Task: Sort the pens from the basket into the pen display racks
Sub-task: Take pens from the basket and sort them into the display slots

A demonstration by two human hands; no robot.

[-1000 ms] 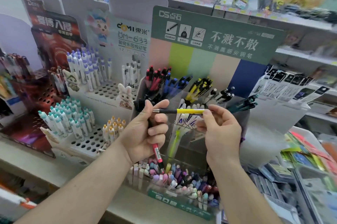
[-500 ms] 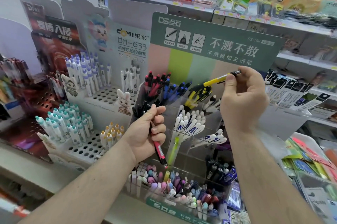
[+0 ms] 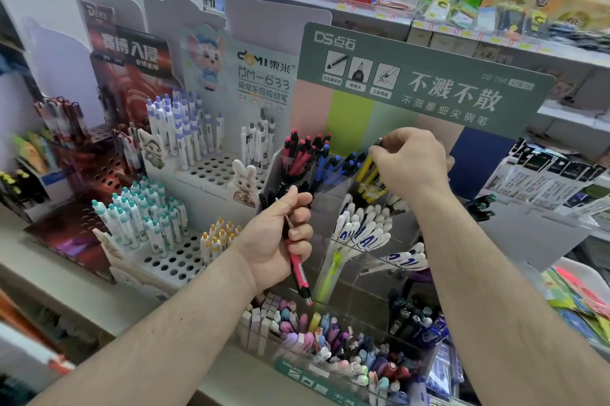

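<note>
Yellow pen (image 3: 367, 164) stands tip-down in the clear rack's (image 3: 333, 181) yellow compartment, its top pinched by the right hand (image 3: 407, 163). Left hand (image 3: 280, 237) grips a red pen (image 3: 298, 268) in front of the rack. Blue pens (image 3: 333, 163) stand just beside the yellow ones.

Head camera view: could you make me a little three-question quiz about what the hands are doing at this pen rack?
1. True or false: the left hand holds a red pen.
2. Which compartment of the clear rack is the right hand lowering the yellow pen into? A) red pens B) blue pens C) yellow pens
3. Fill in: the right hand pinches the yellow pen by its ____ end.

Key: 1 true; 2 C; 3 top (dark).
</note>
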